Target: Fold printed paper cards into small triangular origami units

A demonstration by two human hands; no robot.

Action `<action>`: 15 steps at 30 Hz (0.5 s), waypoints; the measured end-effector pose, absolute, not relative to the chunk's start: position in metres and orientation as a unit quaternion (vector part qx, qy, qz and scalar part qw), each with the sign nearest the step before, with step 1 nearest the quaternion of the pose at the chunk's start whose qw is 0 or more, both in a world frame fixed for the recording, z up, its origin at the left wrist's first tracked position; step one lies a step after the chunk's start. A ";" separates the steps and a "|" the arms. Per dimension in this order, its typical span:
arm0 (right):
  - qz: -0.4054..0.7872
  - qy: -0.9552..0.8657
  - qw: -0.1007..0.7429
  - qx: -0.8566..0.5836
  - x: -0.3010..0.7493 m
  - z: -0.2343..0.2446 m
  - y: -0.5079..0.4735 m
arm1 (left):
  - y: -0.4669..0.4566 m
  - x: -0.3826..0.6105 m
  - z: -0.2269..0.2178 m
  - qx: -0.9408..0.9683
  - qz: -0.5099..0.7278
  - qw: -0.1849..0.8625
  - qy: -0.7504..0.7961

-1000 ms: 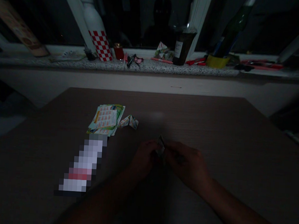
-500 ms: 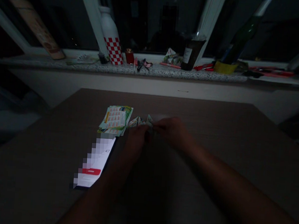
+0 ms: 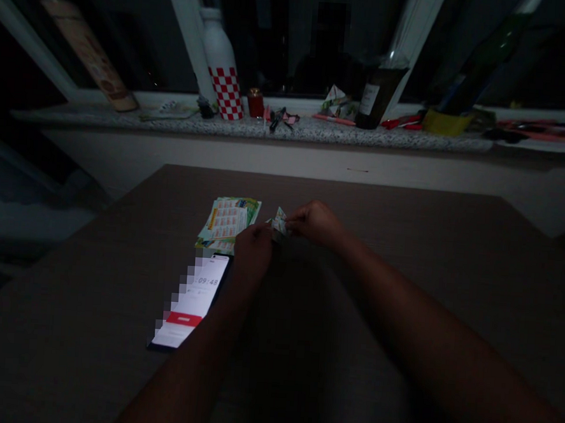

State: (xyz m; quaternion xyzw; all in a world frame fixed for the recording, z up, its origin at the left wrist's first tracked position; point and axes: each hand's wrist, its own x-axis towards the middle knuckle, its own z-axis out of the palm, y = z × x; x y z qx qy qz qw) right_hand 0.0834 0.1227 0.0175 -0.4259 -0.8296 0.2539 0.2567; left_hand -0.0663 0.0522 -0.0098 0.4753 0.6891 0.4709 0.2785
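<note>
Between my hands is a small piece of folded printed paper (image 3: 280,220), pale with green and dark marks, one pointed corner sticking up. My left hand (image 3: 254,248) pinches its left side, the fingertips partly hidden behind the hand. From the right, my right hand (image 3: 314,223) grips the paper's other edge between thumb and finger. Just left of my left hand lies a stack of printed paper slips (image 3: 227,221). Below the stack, a phone (image 3: 193,302) with a lit timer screen lies beside my left forearm.
The wooden table (image 3: 405,244) runs up to the wall under the window. On the granite sill (image 3: 316,132) stand a red-checked white bottle (image 3: 227,83), a dark plastic cup (image 3: 373,99), a green bottle (image 3: 487,64), a pinkish cylinder (image 3: 91,59) and another folded paper piece (image 3: 336,101).
The camera view has shifted a little. The folded paper shows less spread out to the left, and my left hand now covers that side. Both hands still hold it.
</note>
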 end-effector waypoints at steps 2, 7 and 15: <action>0.267 -0.830 0.250 -0.421 0.082 0.015 0.127 | 0.051 -0.066 -0.009 0.485 0.466 0.257 0.694; 0.291 -0.831 0.234 -0.412 0.079 0.007 0.134 | 0.048 -0.061 -0.006 0.511 0.437 0.241 0.700; 0.290 -0.837 0.219 -0.408 0.077 0.003 0.136 | 0.048 -0.058 -0.005 0.537 0.413 0.235 0.697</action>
